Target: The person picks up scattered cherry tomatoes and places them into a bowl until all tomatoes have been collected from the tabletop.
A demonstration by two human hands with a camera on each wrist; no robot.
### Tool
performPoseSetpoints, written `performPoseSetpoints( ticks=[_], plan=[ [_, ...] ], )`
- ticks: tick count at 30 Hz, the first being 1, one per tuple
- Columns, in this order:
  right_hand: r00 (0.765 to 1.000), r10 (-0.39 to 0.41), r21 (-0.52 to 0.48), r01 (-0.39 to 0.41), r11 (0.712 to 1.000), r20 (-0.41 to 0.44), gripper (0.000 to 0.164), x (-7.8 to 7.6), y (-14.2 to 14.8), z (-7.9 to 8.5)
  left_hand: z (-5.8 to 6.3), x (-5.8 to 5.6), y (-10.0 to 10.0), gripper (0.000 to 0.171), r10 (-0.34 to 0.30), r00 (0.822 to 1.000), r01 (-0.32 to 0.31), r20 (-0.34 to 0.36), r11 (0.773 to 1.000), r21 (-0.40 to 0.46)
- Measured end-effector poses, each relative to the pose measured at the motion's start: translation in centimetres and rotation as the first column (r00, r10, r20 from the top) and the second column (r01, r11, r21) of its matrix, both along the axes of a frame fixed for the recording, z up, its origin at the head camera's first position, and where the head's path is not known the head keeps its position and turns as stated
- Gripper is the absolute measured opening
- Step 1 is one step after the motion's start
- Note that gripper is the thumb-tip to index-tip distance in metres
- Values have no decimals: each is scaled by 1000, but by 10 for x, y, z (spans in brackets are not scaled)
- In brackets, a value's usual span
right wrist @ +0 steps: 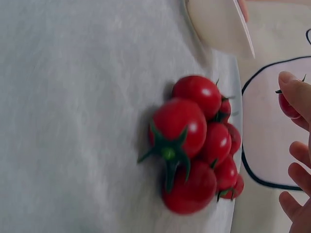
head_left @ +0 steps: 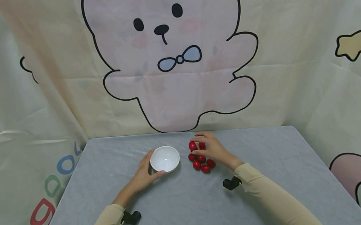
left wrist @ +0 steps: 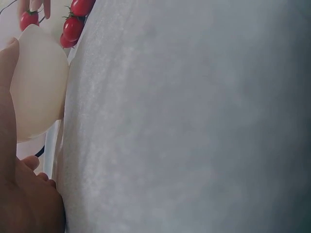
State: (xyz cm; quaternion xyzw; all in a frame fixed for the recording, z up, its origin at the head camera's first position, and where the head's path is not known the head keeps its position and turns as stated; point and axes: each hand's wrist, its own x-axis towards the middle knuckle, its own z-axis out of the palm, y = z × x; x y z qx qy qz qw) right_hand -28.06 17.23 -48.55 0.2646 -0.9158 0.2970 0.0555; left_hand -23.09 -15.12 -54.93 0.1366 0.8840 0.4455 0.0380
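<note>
A small white bowl (head_left: pixel 165 159) stands on the grey-covered table. My left hand (head_left: pixel 142 176) holds its left side, thumb at the near rim and fingers around the far side. To the right of the bowl lies a bunch of red cherry tomatoes (head_left: pixel 201 159) with green stems. Above them my right hand (head_left: pixel 215 149) pinches one cherry tomato (right wrist: pixel 289 106) between thumb and finger, raised over the others in the right wrist view. The left wrist view shows the bowl's outer wall (left wrist: pixel 41 82) beside the left thumb.
The table (head_left: pixel 187 218) has a grey cloth and ends at a hanging backdrop (head_left: pixel 313 83) printed with a bear. Black wrist camera mounts (head_left: pixel 231 183) stick out below both sleeves.
</note>
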Motion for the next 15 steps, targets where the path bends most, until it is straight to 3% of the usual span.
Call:
performPoseSetpoints(
  ticks=[15],
  plan=[
    [999, 49, 28, -49, 998, 3, 51, 0, -29, -5, -1, -1, 0, 104, 0, 1000, 0, -1, 1000, -4]
  ],
)
